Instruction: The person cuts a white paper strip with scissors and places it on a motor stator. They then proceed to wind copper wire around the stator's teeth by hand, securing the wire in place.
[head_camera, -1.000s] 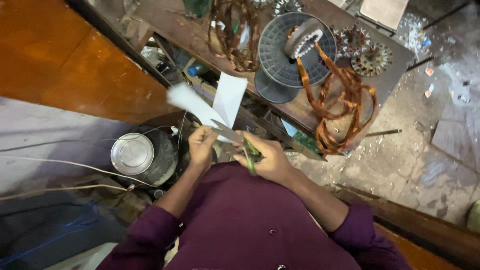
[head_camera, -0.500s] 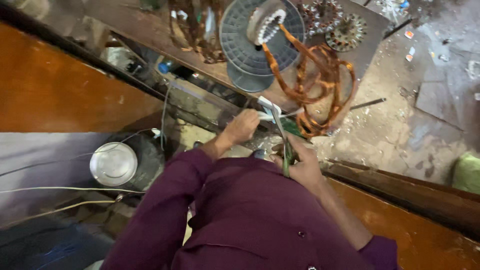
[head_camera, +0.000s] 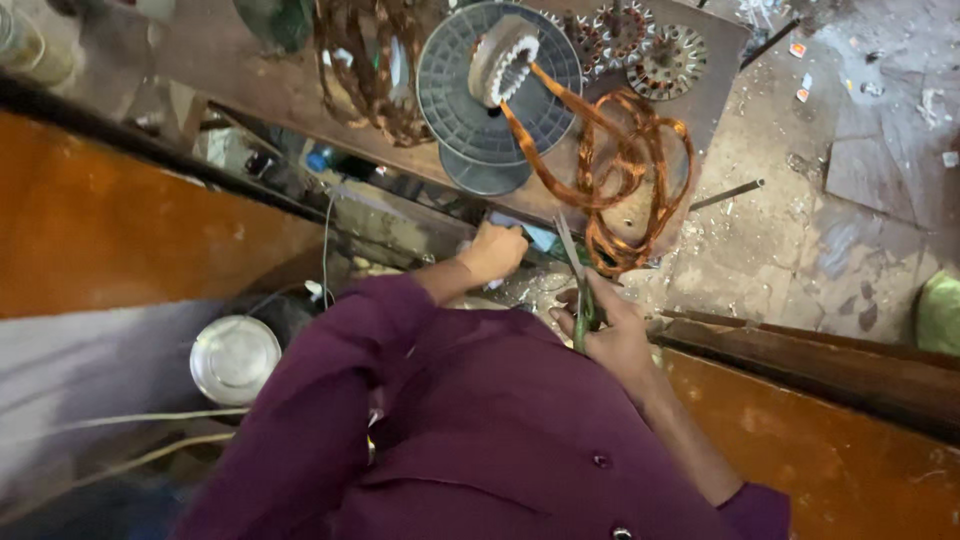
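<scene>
Right hand (head_camera: 610, 335) gripping green-handled scissors (head_camera: 578, 290), fingers wrapped round handles, blades pointing toward copper wire coil (head_camera: 630, 190) on workboard (head_camera: 250, 80). Left hand (head_camera: 495, 250) reaching under board edge, fingers curled; contents cannot tell. Grey spool (head_camera: 470, 100) sitting beside coil.

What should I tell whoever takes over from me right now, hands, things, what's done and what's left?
Left hand: reaching under the edge of the low wooden board, closed on something I cannot make out.
Right hand: fingers through the green-handled scissors, blades pointing up.
On the board: grey plastic spool, a stator on it with copper windings trailing off it, other stators beside.
Metal tin on the floor, left.
Done: copper windings pulled partly out of the stator.
Left: nothing is being cut at present.
</scene>
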